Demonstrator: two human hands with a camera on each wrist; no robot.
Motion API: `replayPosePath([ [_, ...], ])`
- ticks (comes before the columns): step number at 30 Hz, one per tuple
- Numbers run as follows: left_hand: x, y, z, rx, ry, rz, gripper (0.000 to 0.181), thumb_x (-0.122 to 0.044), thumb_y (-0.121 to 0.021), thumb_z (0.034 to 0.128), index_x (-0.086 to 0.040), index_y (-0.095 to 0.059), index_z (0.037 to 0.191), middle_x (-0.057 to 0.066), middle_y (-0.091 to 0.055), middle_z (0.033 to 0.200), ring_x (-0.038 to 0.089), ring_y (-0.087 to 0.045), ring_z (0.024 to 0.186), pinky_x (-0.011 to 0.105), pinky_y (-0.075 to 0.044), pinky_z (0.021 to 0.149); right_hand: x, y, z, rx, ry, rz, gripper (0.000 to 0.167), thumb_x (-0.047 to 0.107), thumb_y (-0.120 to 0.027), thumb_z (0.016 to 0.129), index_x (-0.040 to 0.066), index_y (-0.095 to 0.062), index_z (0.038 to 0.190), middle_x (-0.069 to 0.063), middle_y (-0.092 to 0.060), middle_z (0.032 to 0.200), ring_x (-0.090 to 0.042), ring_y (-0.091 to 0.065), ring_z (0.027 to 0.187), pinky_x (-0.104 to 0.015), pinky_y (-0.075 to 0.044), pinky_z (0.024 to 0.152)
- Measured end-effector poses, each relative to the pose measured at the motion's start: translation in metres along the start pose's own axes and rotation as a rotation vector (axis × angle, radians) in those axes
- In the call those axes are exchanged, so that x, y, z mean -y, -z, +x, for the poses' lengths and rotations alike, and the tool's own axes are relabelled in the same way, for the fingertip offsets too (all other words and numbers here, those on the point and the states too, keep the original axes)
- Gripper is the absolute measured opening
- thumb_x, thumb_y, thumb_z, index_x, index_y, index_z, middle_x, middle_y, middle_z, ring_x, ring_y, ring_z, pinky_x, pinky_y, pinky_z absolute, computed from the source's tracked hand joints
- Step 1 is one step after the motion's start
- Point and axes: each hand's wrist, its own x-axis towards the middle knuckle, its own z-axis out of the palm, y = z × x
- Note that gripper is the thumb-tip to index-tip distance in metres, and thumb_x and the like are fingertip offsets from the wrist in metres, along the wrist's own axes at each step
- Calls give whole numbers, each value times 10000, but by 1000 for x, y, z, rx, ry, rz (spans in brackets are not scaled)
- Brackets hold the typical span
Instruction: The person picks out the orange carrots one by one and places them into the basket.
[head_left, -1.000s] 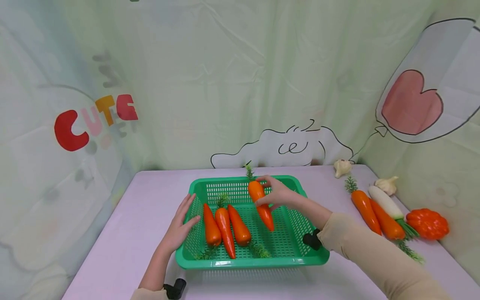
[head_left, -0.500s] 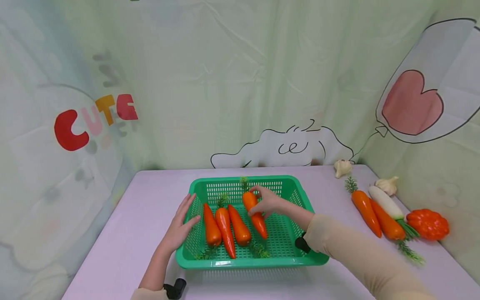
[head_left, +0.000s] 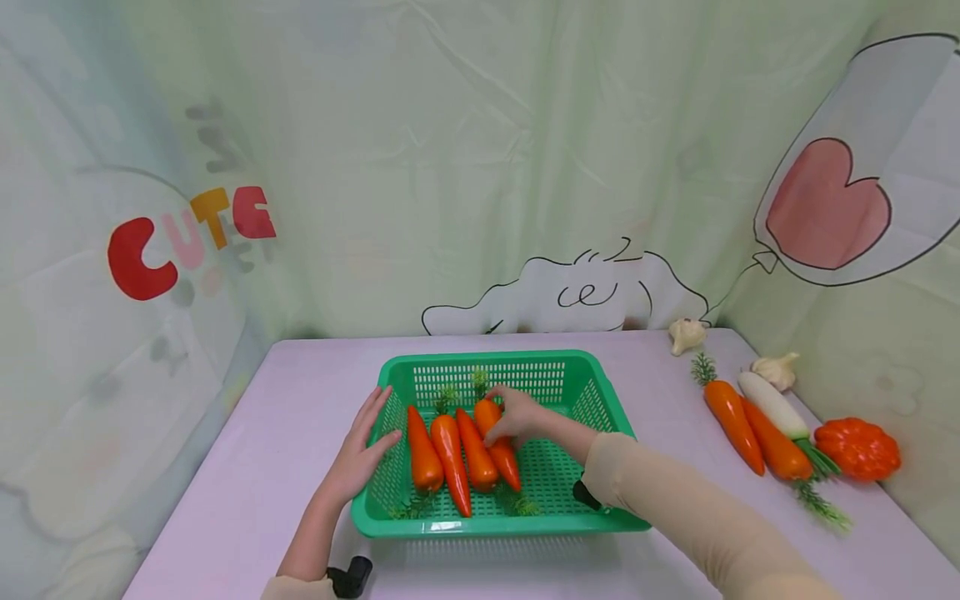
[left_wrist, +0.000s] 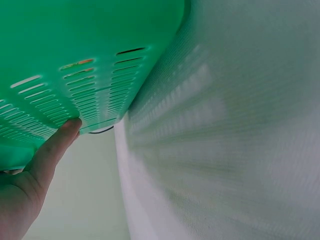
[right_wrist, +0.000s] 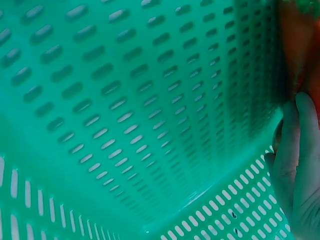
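A green plastic basket with slotted walls stands on the table. Inside it, my right hand grips an orange carrot by its thick upper part, thumb on one side and fingers on the other. That carrot lies against a row of three more carrots in the basket's left half, their leafy tops pointing different ways. The right wrist view shows the fingers on the carrot at its right edge. My left hand rests against the basket's left side with straight fingers; its thumb touches the slotted wall in the left wrist view.
On the table's right lie two carrots, a white radish, two garlic bulbs and a red ribbed vegetable. Printed curtains close off the back and sides of the table.
My right hand has moved down and left with the carrot, from above the basket's middle to beside the other carrots. The left hand has stayed in place.
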Motion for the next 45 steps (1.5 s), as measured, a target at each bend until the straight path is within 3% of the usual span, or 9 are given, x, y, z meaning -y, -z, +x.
replayPosePath([
  [12, 0, 0, 0, 7, -1, -2, 630, -270, -533, 919, -173, -231, 1463, 102, -84, 1522, 367, -71, 1366, 680, -126, 974, -4, -7, 5, -10, -21, -80, 724, -57, -770, 650, 41, -411, 1271, -172, -489, 1049, -287, -575, 837, -375, -540, 562],
  [15, -7, 1, -2, 9, 5, -2, 622, -239, -528, 924, -155, -228, 1463, 118, -83, 1520, 373, -71, 1365, 678, -123, 977, -6, -6, 5, -10, -31, -78, 749, -55, -772, 650, 38, -397, 1291, -182, -487, 1068, -307, -580, 870, -380, -541, 567],
  [19, -27, 3, -8, 11, 16, -8, 611, -164, -517, 924, -72, -227, 1454, 176, -88, 1508, 406, -74, 1355, 680, -119, 975, -8, -5, 4, -4, -34, -69, 771, -57, -770, 655, 25, -377, 1313, -204, -474, 1118, -338, -574, 922, -397, -541, 583],
  [24, -41, 4, -12, 11, 25, 1, 609, -117, -514, 916, -21, -225, 1443, 214, -93, 1496, 419, -81, 1349, 674, -126, 981, -8, -2, 1, 2, -37, -23, 763, -46, -759, 671, 7, -368, 1324, -202, -496, 1068, -317, -595, 845, -421, -541, 601],
  [29, -24, 2, -7, 7, 5, 3, 611, -150, -521, 925, -74, -226, 1454, 174, -88, 1508, 398, -72, 1357, 676, -123, 980, -5, 5, -3, 5, -29, 9, 743, -13, -745, 702, 5, -361, 1337, -190, -530, 988, -312, -607, 748, -434, -538, 641],
  [34, -5, 0, -2, 4, 3, 18, 612, -182, -521, 928, -157, -226, 1464, 108, -84, 1521, 360, -67, 1368, 668, -128, 985, 3, 12, -11, 0, 16, -38, 733, 34, -748, 720, 28, -367, 1346, -237, -474, 1183, -338, -601, 830, -442, -532, 671],
  [38, -1, 0, -2, -2, 6, 13, 613, -189, -523, 923, -173, -234, 1462, 94, -88, 1523, 357, -68, 1369, 671, -121, 984, 10, 19, -16, -24, 73, -94, 739, 76, -759, 720, 38, -374, 1351, -253, -456, 1257, -306, -610, 829, -404, -536, 631],
  [45, -3, 0, -1, 8, 13, 18, 613, -181, -519, 927, -172, -225, 1464, 99, -82, 1523, 360, -65, 1369, 668, -122, 986, 13, 36, -27, -35, 140, -59, 766, 120, -788, 699, 48, -387, 1348, -244, -462, 1246, -225, -599, 762, -342, -530, 614],
])
